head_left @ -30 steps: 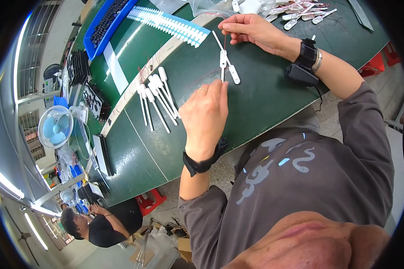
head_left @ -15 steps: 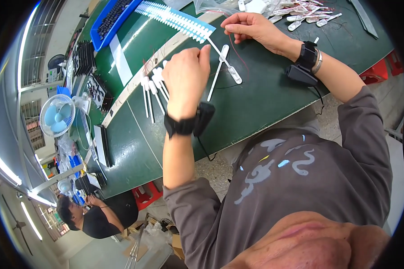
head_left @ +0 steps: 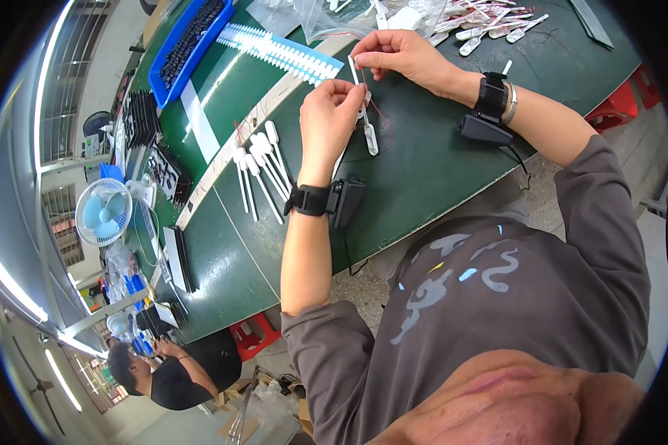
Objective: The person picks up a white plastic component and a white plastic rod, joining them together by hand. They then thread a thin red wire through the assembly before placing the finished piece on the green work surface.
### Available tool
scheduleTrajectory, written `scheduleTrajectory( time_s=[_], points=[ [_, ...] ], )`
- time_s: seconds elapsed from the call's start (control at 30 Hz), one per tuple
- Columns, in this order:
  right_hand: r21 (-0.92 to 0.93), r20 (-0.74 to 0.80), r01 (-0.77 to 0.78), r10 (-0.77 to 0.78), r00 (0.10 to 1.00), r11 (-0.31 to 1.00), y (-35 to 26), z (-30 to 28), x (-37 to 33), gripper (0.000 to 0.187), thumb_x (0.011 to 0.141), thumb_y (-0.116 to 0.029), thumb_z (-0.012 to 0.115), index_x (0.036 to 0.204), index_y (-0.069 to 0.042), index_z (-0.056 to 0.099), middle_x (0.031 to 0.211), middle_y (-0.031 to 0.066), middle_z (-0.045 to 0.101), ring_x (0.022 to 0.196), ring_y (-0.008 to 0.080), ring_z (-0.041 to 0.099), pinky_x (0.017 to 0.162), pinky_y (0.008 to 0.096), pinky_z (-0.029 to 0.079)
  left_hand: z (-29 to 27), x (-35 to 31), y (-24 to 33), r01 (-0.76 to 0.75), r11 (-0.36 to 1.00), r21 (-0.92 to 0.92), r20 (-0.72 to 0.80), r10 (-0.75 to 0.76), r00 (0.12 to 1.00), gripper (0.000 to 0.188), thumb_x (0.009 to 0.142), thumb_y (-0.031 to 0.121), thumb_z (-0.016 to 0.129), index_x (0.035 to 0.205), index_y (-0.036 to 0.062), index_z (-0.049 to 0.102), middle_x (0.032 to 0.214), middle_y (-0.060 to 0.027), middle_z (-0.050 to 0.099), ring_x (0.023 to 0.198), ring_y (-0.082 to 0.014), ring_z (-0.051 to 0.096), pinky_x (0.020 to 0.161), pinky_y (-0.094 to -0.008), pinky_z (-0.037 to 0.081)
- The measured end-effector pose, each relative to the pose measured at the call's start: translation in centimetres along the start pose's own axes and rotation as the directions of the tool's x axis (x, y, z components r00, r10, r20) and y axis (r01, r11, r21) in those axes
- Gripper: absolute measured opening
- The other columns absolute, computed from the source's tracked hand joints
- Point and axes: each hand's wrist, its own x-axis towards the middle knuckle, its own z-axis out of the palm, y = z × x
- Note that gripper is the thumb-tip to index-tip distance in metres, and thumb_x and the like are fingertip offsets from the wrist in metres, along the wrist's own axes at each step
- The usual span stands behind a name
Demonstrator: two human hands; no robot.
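A white spoon-shaped plastic piece (head_left: 371, 139) with a long thin stem stands in front of me, its paddle end toward me. My left hand (head_left: 328, 119) pinches its stem between thumb and forefinger. Close to the stem's far tip, my right hand (head_left: 402, 61) has thumb and forefinger closed on a thin red wire (head_left: 379, 113), which trails down beside the stem. A second white piece lies partly hidden behind my left hand. Left of that hand, several similar white pieces (head_left: 262, 142) lie side by side, their wide ends away from me.
A blue sheet with rows of white tabs (head_left: 278, 55) lies beyond my hands. A blue bin (head_left: 172, 74) of small black parts is at far left. Wired white pieces (head_left: 490, 26) are piled at far right, near a clear plastic bag (head_left: 334, 21). Another person (head_left: 178, 371) sits at lower left.
My left hand has moved right and slightly down the view, taking hold of the white piece's stem. My right hand has come left with the wire, so the two hands are closer.
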Motion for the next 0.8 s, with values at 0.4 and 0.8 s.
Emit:
scheduleTrajectory(
  time_s=[0.4,0.8],
  points=[
    [-0.076,-0.026,0.116,-0.119,0.993,0.99,0.1,0.0,-0.1,0.021,0.096,-0.021,0.062,0.108,-0.004,0.066,0.116,0.0042,0.067,0.09,0.008,0.062,0.081,0.0241,0.051,1.2,-1.7,0.0,-0.007,0.939,-0.345,-0.025,-0.001,1.0,0.02,0.092,0.015,0.068,0.097,-0.0041,0.065,0.078,-0.0043,0.07,0.066,-0.0071,0.063,0.058,-0.0213,0.048],
    [0.072,0.054,-0.035,0.031,0.998,0.997,-0.7,-0.2,-0.3,0.02,0.098,-0.021,0.059,0.11,-0.005,0.06,0.122,0.0093,0.065,0.092,0.0103,0.064,0.087,0.0277,0.053,1.3,-1.8,-0.8,-0.055,0.938,-0.343,-0.034,0.046,0.998,0.021,0.096,0.016,0.064,0.103,-0.0038,0.066,0.083,-0.0024,0.068,0.073,-0.0061,0.063,0.062,-0.02,0.047]
  ],
)
